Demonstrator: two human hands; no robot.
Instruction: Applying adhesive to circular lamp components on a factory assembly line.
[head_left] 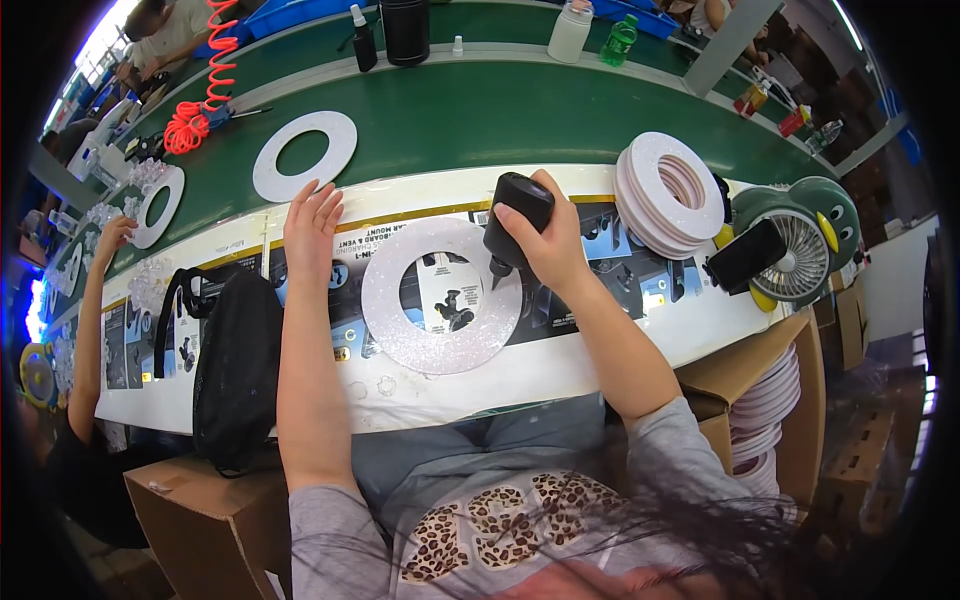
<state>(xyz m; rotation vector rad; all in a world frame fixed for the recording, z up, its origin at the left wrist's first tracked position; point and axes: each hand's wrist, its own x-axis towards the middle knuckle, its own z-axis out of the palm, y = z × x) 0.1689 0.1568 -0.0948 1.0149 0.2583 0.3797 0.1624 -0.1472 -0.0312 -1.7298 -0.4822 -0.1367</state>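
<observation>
A white speckled flat ring lies on the printed cardboard sheet in front of me. My right hand is closed around a black squeeze bottle, tipped nozzle-down. Its dark pointed nozzle is at the right part of the ring; whether it touches I cannot tell. My left hand holds nothing, its fingers stretched and apart. Just beyond those fingers lies another white ring on the green bench. To the right, a stack of similar rings stands tilted.
A small green fan with a phone against it stands at the right. Below it, a cardboard box holds several rings. At left lie a black bag and a co-worker's hand near a ring. A red coiled hose hangs behind.
</observation>
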